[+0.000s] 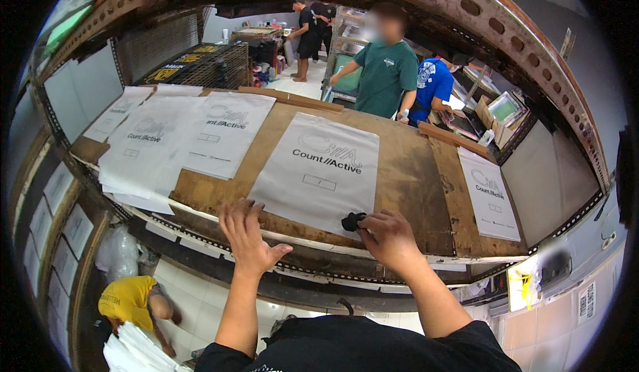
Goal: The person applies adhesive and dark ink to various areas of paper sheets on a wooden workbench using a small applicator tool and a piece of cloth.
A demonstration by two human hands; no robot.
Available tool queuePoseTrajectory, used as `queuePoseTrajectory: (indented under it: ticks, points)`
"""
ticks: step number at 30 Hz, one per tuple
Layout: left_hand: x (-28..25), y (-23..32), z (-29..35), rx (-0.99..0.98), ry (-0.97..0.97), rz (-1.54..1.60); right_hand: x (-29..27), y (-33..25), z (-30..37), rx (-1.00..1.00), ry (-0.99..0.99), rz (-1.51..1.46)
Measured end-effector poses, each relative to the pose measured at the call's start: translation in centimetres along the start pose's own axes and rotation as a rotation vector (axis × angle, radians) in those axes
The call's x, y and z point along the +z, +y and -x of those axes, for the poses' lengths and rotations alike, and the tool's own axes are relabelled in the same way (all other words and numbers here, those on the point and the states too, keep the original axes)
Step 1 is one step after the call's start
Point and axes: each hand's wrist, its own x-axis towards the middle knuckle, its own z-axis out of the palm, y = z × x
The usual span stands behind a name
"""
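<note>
Left hand (247, 235): fingers spread flat, steadying the white printed plastic bag (318, 172).
Right hand (388, 235): pinching small black cloth (353, 221); wipe lightly, bag corner held taut.

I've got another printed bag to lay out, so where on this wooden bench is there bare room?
The widest bare wood lies between the middle bag and the right bag. A narrower strip separates the middle bag from the left stack. The left end is crowded with overlapping bags. The near edge is taken by the left hand and right hand.

white printed bag (318, 172) | flat on board | black cloth (353, 221) at its near edge
</note>
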Motion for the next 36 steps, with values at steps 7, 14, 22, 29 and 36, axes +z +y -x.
queuePoseTrajectory:
  ticks: [7,14,22,29,36]
  points:
    - [-0.7,8.7,2.5,0.261,-0.152,0.304,0.8,1.1,-0.1,0.035,-0.099,-0.011]
    - [2.1,13.5,3.2,0.178,-0.214,0.318,-0.9,1.7,-1.0,-0.06,-0.136,-0.102]
    - [3.5,14.7,3.4,0.136,-0.255,0.239,-0.5,3.1,-1.6,-0.157,-0.217,-0.034]
    - [5.2,14.6,3.9,0.138,-0.114,0.188,-0.8,3.8,-1.9,-0.262,-0.174,-0.073]
    - [7.1,13.8,4.8,0.186,0.005,0.137,-1.5,4.3,-2.6,-0.351,-0.241,-0.143]
